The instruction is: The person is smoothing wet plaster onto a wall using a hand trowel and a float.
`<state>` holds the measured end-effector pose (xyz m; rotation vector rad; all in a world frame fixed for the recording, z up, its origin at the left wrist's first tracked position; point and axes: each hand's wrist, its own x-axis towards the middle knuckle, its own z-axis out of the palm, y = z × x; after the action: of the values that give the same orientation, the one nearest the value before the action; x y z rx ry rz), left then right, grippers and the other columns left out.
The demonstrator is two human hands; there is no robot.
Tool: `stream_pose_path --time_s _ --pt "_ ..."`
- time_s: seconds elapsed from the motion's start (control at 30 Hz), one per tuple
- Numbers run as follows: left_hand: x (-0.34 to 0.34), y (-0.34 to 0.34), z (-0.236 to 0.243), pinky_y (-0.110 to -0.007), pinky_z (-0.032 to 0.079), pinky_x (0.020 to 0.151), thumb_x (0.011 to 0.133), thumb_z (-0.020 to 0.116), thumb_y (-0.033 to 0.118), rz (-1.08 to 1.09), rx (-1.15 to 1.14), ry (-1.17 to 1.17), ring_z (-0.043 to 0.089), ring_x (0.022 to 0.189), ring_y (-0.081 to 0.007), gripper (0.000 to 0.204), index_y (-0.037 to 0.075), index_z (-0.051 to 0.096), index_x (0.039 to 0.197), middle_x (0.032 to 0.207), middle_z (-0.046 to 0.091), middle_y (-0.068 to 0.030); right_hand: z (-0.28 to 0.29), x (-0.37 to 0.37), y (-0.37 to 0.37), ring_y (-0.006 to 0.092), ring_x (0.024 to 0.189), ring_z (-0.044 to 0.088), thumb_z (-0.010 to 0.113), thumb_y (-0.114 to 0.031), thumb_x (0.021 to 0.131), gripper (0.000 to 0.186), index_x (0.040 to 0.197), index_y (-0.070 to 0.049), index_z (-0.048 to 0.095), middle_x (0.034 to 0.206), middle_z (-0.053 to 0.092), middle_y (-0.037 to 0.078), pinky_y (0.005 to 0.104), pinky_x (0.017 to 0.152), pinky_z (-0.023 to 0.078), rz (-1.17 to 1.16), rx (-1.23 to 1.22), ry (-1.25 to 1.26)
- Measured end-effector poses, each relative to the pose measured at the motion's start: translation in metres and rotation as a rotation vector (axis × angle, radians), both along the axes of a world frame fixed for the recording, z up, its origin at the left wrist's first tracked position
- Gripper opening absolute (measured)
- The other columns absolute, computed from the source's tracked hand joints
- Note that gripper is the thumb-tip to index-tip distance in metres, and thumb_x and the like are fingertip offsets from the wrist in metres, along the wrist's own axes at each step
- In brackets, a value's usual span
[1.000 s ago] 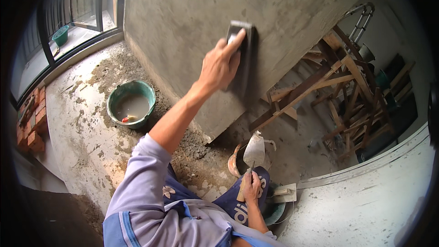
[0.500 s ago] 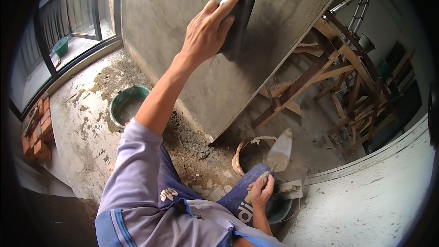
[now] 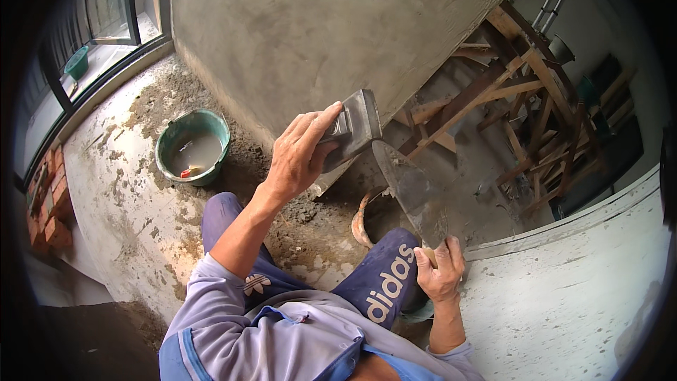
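My left hand (image 3: 299,154) is wrapped round the back of a dark plastering float (image 3: 362,121), which is tilted in front of the wall's lower edge. My right hand (image 3: 442,271) grips the handle of a pointed trowel (image 3: 411,189) above my right knee. The trowel's grey blade points up and left, its tip right at the float's lower right corner; whether they touch I cannot tell. Behind the float rises a wall (image 3: 296,35) coated in damp grey plaster. The float's working face is mostly hidden from view.
A green bucket (image 3: 164,164) of murky water stands at left, something red in it. Another container (image 3: 361,229) sits by my right knee. Wooden trestles (image 3: 486,102) crowd the right. Bricks (image 3: 58,229) are stacked far left, below a window frame (image 3: 106,85). Mortar litters the floor.
My left hand has brought the float down from high on the wall. My right hand has raised the trowel from beside my knee, swinging its blade left towards the float.
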<state>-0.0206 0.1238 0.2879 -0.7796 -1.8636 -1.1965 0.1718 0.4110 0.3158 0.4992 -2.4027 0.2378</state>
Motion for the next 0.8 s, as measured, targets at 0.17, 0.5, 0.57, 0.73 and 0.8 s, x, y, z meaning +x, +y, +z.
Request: stream_pose_path --time_s 0.17,0.5,0.57,0.73,0.8 --pt "0.006 -0.007 -0.002 -0.041 0.052 0.086 0.079 0.072 -0.002 -0.001 0.021 -0.006 0.064 0.1 -0.0338 0.068 0.006 0.053 0.143 0.115 0.065 -0.0168 0.002 -0.002 -0.005 0.0333 0.079 0.065 0.08 -0.011 0.078 0.038 0.111 0.001 0.064 0.101 0.062 0.016 0.0405 0.063 0.054 0.002 0.066 -0.008" --pt "0.008 -0.015 -0.015 -0.042 0.053 0.087 0.079 0.072 -0.001 -0.007 0.063 -0.023 0.063 0.103 -0.0336 0.062 0.007 0.057 0.138 0.121 0.065 -0.0136 0.012 -0.004 -0.016 0.0369 0.08 0.064 0.079 -0.006 0.081 0.046 0.123 -0.001 0.063 0.1 0.062 0.017 0.0424 0.065 0.052 0.037 0.051 -0.083" --pt "0.009 -0.015 -0.018 -0.042 0.053 0.086 0.077 0.07 -0.004 -0.039 0.048 -0.002 0.064 0.102 -0.0346 0.06 0.005 0.058 0.136 0.118 0.066 -0.0158 0.012 -0.006 -0.015 0.037 0.08 0.064 0.079 -0.005 0.081 0.047 0.124 -0.001 0.063 0.101 0.062 0.018 0.0423 0.066 0.052 0.023 0.062 -0.097" --pt "0.019 -0.01 -0.029 -0.043 0.052 0.088 0.076 0.072 -0.002 -0.155 0.03 -0.016 0.061 0.102 -0.0357 0.062 0.007 0.058 0.136 0.117 0.065 -0.0142 0.028 -0.012 -0.018 0.0367 0.081 0.063 0.08 -0.006 0.081 0.049 0.124 0.004 0.06 0.103 0.061 0.021 0.041 0.068 0.052 -0.001 0.056 -0.158" --pt "0.024 -0.008 -0.042 -0.043 0.052 0.087 0.077 0.072 -0.002 -0.193 0.066 -0.041 0.061 0.102 -0.0361 0.061 0.007 0.058 0.136 0.119 0.065 -0.0149 0.049 -0.02 -0.034 0.0379 0.086 0.064 0.078 -0.016 0.086 0.044 0.117 0.009 0.06 0.101 0.062 0.021 0.0419 0.074 0.053 0.014 -0.032 -0.199"
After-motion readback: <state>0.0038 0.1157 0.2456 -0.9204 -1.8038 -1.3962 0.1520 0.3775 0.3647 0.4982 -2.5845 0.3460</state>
